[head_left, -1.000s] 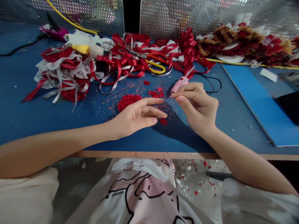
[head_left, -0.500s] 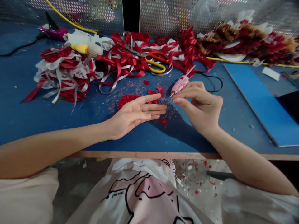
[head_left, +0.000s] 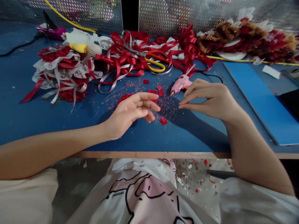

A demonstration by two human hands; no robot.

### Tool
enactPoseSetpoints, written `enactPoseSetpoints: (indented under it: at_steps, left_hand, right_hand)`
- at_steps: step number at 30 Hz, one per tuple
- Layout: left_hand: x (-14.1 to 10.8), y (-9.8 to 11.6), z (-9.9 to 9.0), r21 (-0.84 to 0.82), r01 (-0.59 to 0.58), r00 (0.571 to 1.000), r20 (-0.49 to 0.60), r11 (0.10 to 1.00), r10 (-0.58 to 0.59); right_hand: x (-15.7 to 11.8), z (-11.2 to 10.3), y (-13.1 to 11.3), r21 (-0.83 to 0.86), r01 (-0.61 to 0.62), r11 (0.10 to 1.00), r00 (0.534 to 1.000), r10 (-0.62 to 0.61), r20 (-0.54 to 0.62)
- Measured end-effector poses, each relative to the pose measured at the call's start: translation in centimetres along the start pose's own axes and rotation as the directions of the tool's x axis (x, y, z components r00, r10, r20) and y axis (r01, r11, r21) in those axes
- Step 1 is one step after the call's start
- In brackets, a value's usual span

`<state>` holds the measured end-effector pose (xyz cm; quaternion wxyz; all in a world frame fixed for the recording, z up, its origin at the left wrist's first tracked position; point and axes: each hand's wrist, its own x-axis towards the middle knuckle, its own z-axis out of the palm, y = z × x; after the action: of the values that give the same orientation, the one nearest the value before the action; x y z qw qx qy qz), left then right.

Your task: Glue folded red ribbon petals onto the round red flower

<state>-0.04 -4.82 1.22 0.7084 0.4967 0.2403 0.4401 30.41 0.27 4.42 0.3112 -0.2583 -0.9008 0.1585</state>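
My left hand (head_left: 133,113) hovers palm up over the blue table with its fingers apart and slightly curled, holding nothing. A red ruffled piece (head_left: 123,98) lies partly hidden behind it. My right hand (head_left: 207,98) is raised further right, thumb and fingertips pinched together; whatever may be between them is too small to make out. Just behind the right hand rests a pink glue gun (head_left: 181,84), its nozzle pointing toward the lower left. Small red fabric squares (head_left: 160,92) lie between the hands, and one more (head_left: 163,121) is nearer the front.
Red ribbons (head_left: 137,60) and scissors with a yellow and orange handle (head_left: 156,66) lie at the back. Ruffled rosettes (head_left: 73,90) are heaped on the left, brown and red ones (head_left: 245,40) at the back right. A blue board (head_left: 263,102) lies right.
My right hand has moved right, away from the glue gun's nozzle, and its wrist has risen. The fingers of my left hand have curled a little and drawn slightly left.
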Motion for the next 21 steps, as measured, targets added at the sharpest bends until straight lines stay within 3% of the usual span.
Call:
enactPoseSetpoints:
  at_steps: [4, 7, 13, 17, 21]
  left_hand:
    - [-0.2, -0.1, -0.4, 0.063, -0.065, 0.998, 0.001, 0.996, 0.066]
    - [-0.5, -0.2, -0.6, 0.1, -0.064, 0.997, 0.038, 0.993, 0.061]
    - [-0.7, -0.2, -0.6, 0.185, -0.069, 0.997, 0.054, 0.98, 0.06]
    - [-0.9, -0.1, -0.5, 0.211, -0.061, 0.998, 0.04, 0.976, 0.053]
    - [-1.1, 0.1, -0.4, 0.214, -0.054, 0.995, 0.094, 0.975, 0.034]
  right_hand:
    - [-0.7, -0.1, 1.6, -0.198, 0.059, 0.978, 0.984, -0.024, 0.176]
    - [-0.9, 0.6, 2.2, -0.277, 0.08, 0.958, 0.98, -0.026, 0.195]
    - [-0.7, 0.7, 2.0, -0.263, 0.054, 0.963, 0.97, 0.012, 0.243]
    - [-1.0, -0.4, 1.8, -0.204, -0.025, 0.979, 0.966, 0.076, 0.245]
    - [-1.6, -1.6, 2.5, -0.161, -0.012, 0.987, 0.96, 0.057, 0.276]
